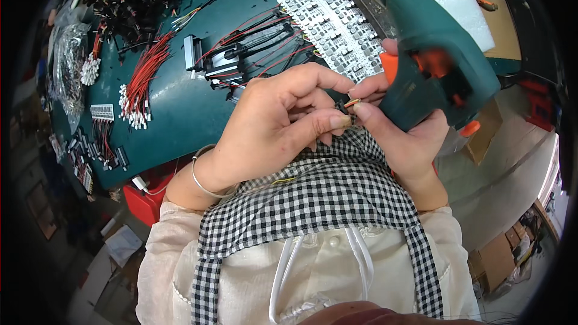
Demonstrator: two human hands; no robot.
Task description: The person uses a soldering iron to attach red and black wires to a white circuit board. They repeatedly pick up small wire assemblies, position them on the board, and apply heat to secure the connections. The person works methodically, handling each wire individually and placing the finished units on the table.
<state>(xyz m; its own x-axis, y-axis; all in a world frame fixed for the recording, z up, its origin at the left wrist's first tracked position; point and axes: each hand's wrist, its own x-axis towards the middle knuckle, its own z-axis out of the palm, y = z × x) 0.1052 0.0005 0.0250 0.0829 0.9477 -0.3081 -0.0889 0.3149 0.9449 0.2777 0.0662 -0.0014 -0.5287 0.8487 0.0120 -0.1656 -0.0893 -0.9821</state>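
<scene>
1. Head view, surface: smooth dark-green worktable (171, 141), faintly glossy, its edges bowed by the lens; small dark scraps lie on it.
2. Head view, left hand (280, 114): fingers curled, thumb and fingertips drawn narrow over a thin wire lead with yellow and orange strands (353, 102). Its dark end is mostly covered, so its shape cannot be told. A smooth, rounded metal bangle (196, 176) circles the wrist.
3. Head view, right hand (412, 144): wrapped about the handle of a dark-green, pistol-shaped plastic tool with an orange trigger (448, 39). Thumb and fingertip also close in at the lead, meeting the left fingertips above the black-and-white checked woven apron (313, 192).
4. Head view, beyond the hands: white panel of circuit boards (337, 30), studded with round components, lying by soft white foam sheeting (466, 15). Just left of it, grey rectangular modules (192, 53) trail red and black wires.
5. Head view, left of table: straight red wires with small white connectors (150, 63), near a tangled heap of black cables (129, 0) and a crinkled clear plastic bag (69, 72).
</scene>
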